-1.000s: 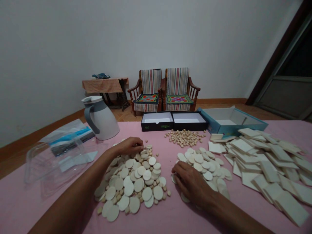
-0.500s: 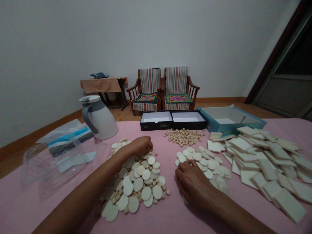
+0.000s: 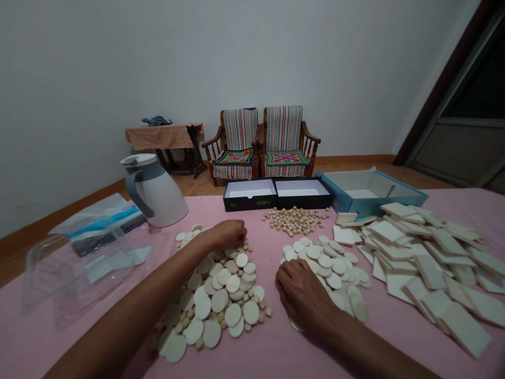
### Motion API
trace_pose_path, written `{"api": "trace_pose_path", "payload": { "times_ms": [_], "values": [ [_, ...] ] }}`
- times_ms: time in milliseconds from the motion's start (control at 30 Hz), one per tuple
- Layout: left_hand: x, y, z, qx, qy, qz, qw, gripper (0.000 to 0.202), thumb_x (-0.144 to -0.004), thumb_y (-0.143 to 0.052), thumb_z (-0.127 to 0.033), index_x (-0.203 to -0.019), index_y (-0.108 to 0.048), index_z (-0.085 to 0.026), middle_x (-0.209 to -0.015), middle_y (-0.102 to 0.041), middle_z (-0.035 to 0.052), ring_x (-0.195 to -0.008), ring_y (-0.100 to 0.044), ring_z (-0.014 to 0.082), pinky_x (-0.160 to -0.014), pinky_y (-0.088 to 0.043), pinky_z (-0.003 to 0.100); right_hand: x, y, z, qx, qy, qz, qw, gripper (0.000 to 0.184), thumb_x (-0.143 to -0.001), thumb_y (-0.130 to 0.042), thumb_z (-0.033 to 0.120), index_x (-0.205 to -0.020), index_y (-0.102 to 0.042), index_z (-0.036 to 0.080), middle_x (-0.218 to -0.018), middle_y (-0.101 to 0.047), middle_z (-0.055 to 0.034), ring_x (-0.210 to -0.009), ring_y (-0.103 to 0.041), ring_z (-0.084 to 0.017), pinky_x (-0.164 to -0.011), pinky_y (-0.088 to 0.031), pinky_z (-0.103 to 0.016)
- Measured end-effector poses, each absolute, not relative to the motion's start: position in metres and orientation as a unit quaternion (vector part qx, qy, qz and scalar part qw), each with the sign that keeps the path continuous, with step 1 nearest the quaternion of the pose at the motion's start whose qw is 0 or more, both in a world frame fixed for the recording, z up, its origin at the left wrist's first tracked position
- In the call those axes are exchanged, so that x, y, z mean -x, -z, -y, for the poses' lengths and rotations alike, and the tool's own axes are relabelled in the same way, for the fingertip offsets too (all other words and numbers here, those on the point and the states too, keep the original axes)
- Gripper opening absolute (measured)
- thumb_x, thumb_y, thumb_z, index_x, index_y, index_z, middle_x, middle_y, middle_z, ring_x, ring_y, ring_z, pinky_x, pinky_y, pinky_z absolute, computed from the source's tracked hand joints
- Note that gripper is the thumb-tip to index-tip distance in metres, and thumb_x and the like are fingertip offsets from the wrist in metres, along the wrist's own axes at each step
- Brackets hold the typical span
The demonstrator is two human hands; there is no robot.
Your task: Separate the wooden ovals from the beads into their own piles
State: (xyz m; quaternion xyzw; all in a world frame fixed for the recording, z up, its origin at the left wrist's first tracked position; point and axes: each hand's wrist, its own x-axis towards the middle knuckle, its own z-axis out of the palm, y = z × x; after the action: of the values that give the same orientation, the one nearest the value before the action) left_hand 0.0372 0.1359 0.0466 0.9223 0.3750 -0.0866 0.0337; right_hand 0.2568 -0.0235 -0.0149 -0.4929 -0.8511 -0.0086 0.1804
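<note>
My left hand (image 3: 229, 233) rests curled, fingers closed, on the far end of a mixed pile of pale wooden discs and small beads (image 3: 221, 295); what it grips, if anything, is hidden. Lying palm down, my right hand (image 3: 303, 296) has its fingers bent over the near left edge of a second pile of round discs (image 3: 331, 263). A small heap of wooden beads (image 3: 295, 220) sits beyond both piles. All this lies on a pink tablecloth (image 3: 272, 352).
A spread of pale square tiles (image 3: 426, 252) covers the right side. Two open black boxes (image 3: 276, 192) and a blue box (image 3: 366, 189) stand at the far edge. A white jug (image 3: 153, 189) and clear plastic packaging (image 3: 79, 258) are at left. Two striped chairs (image 3: 260, 143) are behind.
My left hand moved a little right along the far end of the mixed pile. My right hand shifted slightly at the edge of the disc pile.
</note>
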Motion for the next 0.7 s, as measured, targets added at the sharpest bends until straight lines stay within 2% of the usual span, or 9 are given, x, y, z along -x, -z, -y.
{"api": "trace_pose_path", "payload": {
  "times_ms": [200, 400, 633, 700],
  "values": [
    [-0.046, -0.045, -0.143, -0.909, 0.069, -0.410, 0.037, 0.011, -0.074, -0.060, -0.023, -0.075, -0.069, -0.017, -0.071, -0.067, 0.0049, -0.060, -0.057, 0.0159, -0.057, -0.039, 0.024, -0.256, 0.007, 0.026, 0.497, 0.009, 0.852, 0.167, 0.013, -0.090, -0.047, 0.013, -0.084, -0.058, 0.017, -0.087, -0.056, -0.0063, -0.081, -0.044, -0.019, -0.078, -0.030, -0.033],
    [-0.051, -0.042, -0.143, -0.913, 0.063, -0.397, 0.074, 0.020, -0.069, -0.060, -0.013, -0.083, -0.071, -0.020, -0.075, -0.071, 0.0012, -0.063, -0.059, 0.0129, -0.057, -0.039, 0.019, -0.256, 0.008, 0.025, 0.493, 0.011, 0.854, 0.167, 0.011, -0.088, -0.049, 0.011, -0.084, -0.058, 0.017, -0.086, -0.056, -0.0060, -0.081, -0.044, -0.019, -0.077, -0.029, -0.034],
    [-0.057, -0.034, -0.140, -0.908, 0.022, -0.412, 0.066, 0.010, -0.068, -0.060, -0.015, -0.071, -0.069, -0.018, -0.068, -0.068, 0.0044, -0.062, -0.059, 0.0171, -0.058, -0.040, 0.024, -0.256, 0.007, 0.025, 0.494, 0.008, 0.853, 0.168, 0.011, -0.088, -0.048, 0.011, -0.086, -0.058, 0.017, -0.089, -0.056, -0.0062, -0.083, -0.043, -0.020, -0.077, -0.029, -0.033],
    [-0.063, -0.036, -0.144, -0.901, -0.005, -0.430, 0.058, 0.009, -0.069, -0.060, -0.015, -0.073, -0.068, -0.017, -0.070, -0.068, 0.0056, -0.063, -0.059, 0.0182, -0.059, -0.042, 0.025, -0.256, 0.007, 0.026, 0.496, 0.006, 0.852, 0.169, 0.012, -0.089, -0.048, 0.012, -0.085, -0.058, 0.017, -0.088, -0.056, -0.0064, -0.083, -0.043, -0.020, -0.077, -0.029, -0.033]
  ]
}}
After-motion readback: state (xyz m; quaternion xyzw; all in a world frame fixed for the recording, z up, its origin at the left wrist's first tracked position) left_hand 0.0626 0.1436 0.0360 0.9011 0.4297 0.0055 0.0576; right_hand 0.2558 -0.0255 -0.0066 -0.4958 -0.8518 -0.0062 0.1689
